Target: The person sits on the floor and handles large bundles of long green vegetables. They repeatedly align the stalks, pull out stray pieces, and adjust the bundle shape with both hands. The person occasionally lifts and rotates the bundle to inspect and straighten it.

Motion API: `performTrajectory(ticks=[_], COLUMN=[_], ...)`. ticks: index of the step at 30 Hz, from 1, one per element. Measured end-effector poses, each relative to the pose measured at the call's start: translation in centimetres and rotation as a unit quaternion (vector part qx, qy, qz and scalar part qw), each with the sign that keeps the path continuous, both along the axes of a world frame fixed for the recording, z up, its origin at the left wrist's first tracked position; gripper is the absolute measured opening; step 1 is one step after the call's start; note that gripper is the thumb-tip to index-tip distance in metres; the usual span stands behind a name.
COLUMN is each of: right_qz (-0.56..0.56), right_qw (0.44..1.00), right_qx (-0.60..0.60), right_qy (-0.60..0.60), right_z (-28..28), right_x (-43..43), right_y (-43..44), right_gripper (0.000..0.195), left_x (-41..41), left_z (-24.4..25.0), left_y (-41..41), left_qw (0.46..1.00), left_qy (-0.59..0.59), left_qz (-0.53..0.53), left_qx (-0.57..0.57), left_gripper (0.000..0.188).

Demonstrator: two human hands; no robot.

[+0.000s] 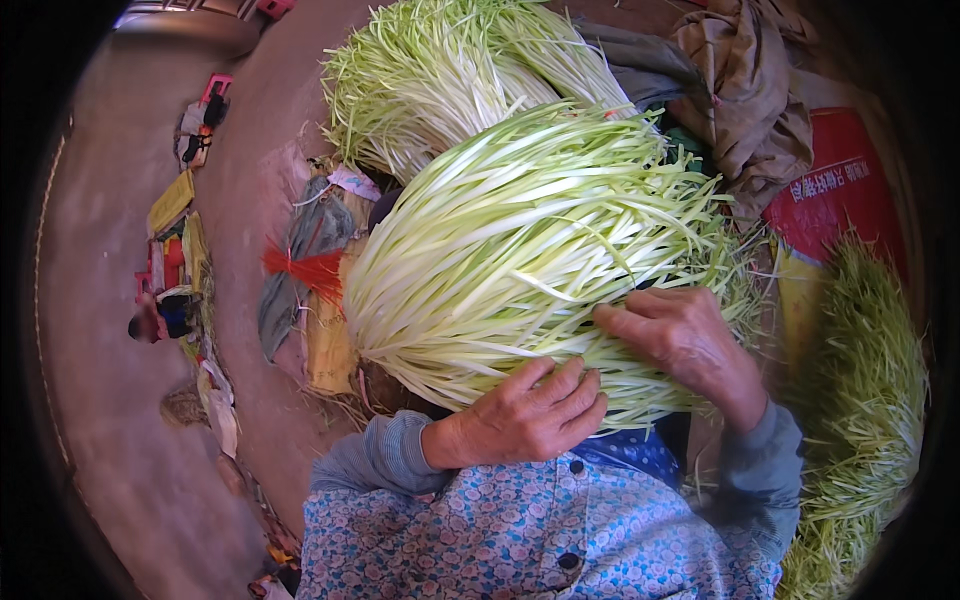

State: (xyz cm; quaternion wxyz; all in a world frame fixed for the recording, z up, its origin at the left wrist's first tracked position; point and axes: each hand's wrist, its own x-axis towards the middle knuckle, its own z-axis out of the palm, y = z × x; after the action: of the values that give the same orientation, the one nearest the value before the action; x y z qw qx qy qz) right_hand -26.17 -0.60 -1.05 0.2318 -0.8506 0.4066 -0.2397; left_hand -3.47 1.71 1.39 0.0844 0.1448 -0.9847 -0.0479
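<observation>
A large bundle of pale yellow-green leafy stalks, likely blanched chives (495,247), lies fanned out in front of me, its white ends gathered at the left. My left hand (529,412) rests with bent fingers on the near edge of the bundle. Farther right, my right hand (667,330) bends over the leaves, thumb and forefinger close together at them; whether a leaf is pinched there is hidden. A bunch of red ties (315,271) lies beside the white ends, over a yellow printed packet (330,345) and grey cloth (300,255).
More stalk bundles (442,82) lie behind the front one. A brown cloth (750,97) and a red printed sack (840,187) are at the upper right. A long heap of green leaves (862,405) runs down the right. Another person (150,322) is far left, among scattered things on the floor.
</observation>
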Motion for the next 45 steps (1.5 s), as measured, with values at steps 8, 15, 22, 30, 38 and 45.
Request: performTrajectory(ticks=[8,15,22,30,38,45], right_qz=[0.128,0.037,-0.010,0.081,0.062,0.030], right_qw=[0.989,0.998,0.996,0.996,0.997,0.985], right_qx=[-0.059,0.028,0.034,-0.015,0.025,0.052], right_qy=[0.053,0.030,-0.077,0.029,0.025,-0.159], right_z=[-0.2,-1.5,-1.5,-0.9,-1.4,-0.7], right_x=[1.5,-0.1,-1.1,0.3,-0.3,-0.2], right_y=[-1.7,-1.2,-0.3,-1.6,-1.7,0.2], right_gripper=[0.011,0.016,0.023,0.021,0.013,0.021], left_x=[0.1,0.0,0.0,0.0,-0.1,-0.2], left_z=[-0.3,-0.3,-0.3,-0.1,-0.1,-0.2], left_y=[0.2,0.0,-0.1,0.1,0.0,0.0], left_qw=[1.000,1.000,1.000,1.000,1.000,1.000], left_qy=[0.008,0.001,0.003,-0.004,0.001,-0.001], left_qz=[0.010,0.004,0.000,0.001,-0.001,0.004], left_qx=[0.002,-0.005,-0.002,-0.006,-0.005,-0.004], left_gripper=[0.027,0.026,0.026,0.027,0.026,0.027])
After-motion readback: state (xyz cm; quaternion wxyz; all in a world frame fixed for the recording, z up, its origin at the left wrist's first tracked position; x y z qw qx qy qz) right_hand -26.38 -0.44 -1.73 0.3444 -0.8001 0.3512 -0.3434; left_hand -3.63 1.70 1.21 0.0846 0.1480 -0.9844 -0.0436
